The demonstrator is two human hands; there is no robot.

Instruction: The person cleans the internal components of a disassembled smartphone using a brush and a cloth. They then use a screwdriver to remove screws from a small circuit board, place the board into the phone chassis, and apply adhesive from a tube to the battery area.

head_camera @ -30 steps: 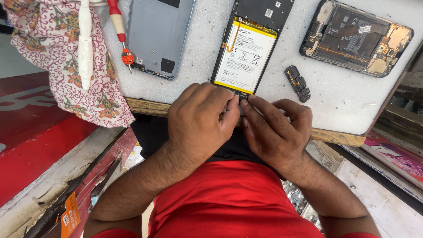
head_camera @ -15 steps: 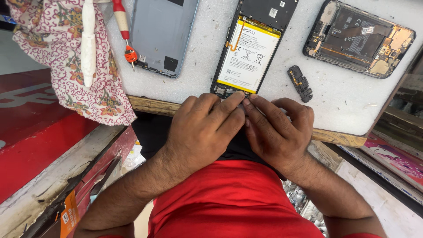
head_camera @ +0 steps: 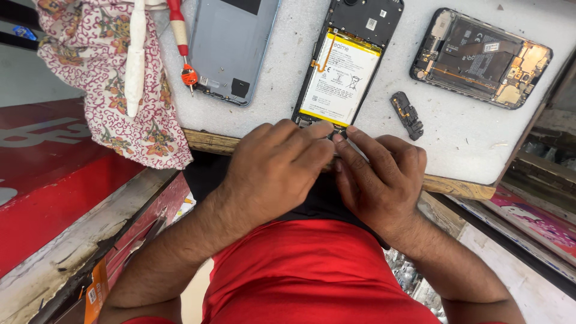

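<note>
An open phone (head_camera: 342,72) with its back off and a white and yellow battery showing lies on the white foam mat (head_camera: 456,132). Its near end is covered by my hands. My left hand (head_camera: 273,171) is curled over that end with the fingertips pressing down. My right hand (head_camera: 381,177) lies beside it, fingers stretched so that the tips meet those of the left hand at the phone's lower edge. A small dark bit shows between the fingertips; what it is cannot be told.
A grey back cover (head_camera: 231,45) lies left of the phone, with a red-handled screwdriver (head_camera: 183,45) beside it. A second stripped phone frame (head_camera: 480,57) and a small black part (head_camera: 407,114) sit to the right. A floral cloth (head_camera: 114,90) hangs over the bench's left edge.
Both hands stay at the phone's near end. The fingers have shifted a little, and my right hand's fingers now lie flatter.
</note>
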